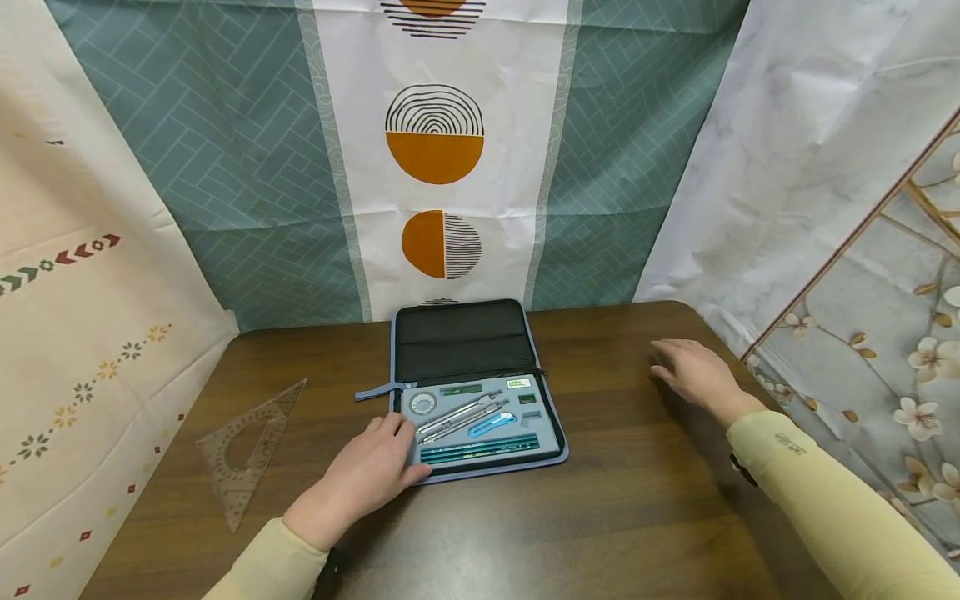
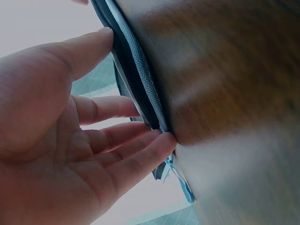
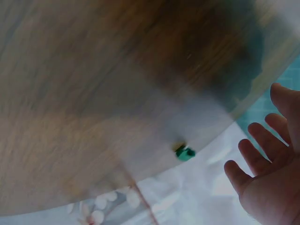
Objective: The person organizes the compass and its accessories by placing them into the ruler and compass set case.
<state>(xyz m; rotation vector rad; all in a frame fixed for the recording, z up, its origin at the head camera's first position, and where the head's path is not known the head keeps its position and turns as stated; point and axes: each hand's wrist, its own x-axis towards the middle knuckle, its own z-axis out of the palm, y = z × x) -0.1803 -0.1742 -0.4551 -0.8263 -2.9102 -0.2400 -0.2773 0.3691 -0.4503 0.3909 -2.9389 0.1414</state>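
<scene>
An unzipped drawing-instrument case (image 1: 470,346) lies open on the table. Its grey tray (image 1: 450,398) holds silver compasses (image 1: 459,419), a blue utility knife (image 1: 492,424), several green pencils (image 1: 480,451), a round white disc (image 1: 423,403) and small green pieces. A shaped recess (image 1: 531,417) shows at the tray's right. My left hand (image 1: 371,467) touches the case's left edge; thumb and fingertips rest along the zip rim (image 2: 140,70), fingers fairly straight. My right hand (image 1: 693,372) hovers at the table's right side, fingers loose, holding nothing. Near it, a small green object (image 3: 184,153) appears in the right wrist view.
A transparent set square (image 1: 255,446) with a cut-out lies left of the case. The wooden table (image 1: 510,533) is bounded by patterned cloth hangings (image 1: 630,150) at the back and sides. A blue zip strap (image 1: 375,392) sticks out from the case's left.
</scene>
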